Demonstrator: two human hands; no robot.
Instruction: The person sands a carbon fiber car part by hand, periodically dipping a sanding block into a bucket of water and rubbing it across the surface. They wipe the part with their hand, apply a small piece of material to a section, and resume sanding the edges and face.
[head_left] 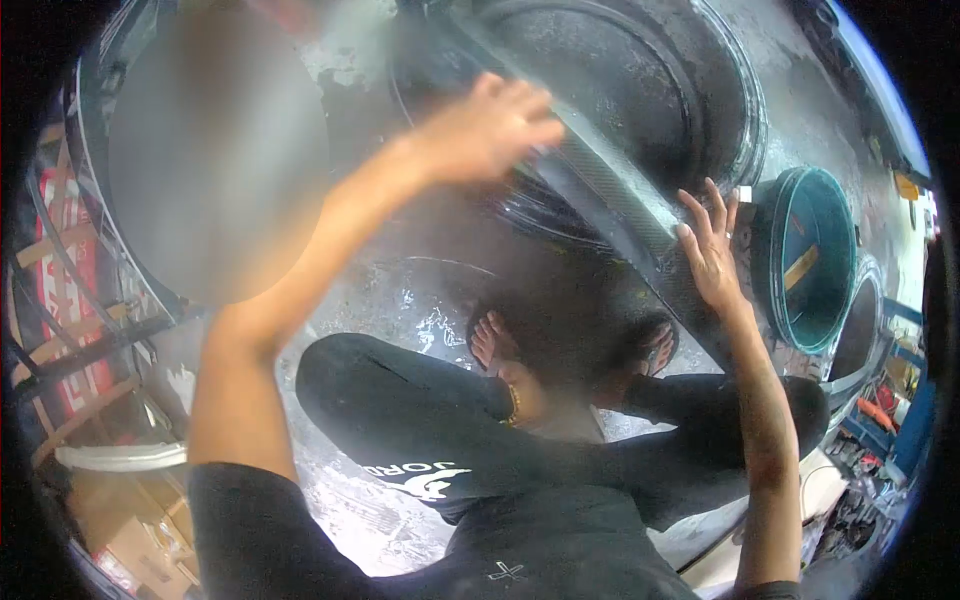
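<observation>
Against the dark panel (612, 178), the right hand (712, 255) rests splayed — left hand (490, 128) blurred, its grip unclear.

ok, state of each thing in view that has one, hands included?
Carbon-patterned panel: slanted diagonally across the view, right hand on it
Left hand: fingers bent, over the panel, blurred; grip unclear
Right hand: open, fingers spread at the panel's edge
Large black round tub: open-topped; water level unclear
Teal tub: open-topped, brown piece inside
Floor: shiny, looks wet
</observation>
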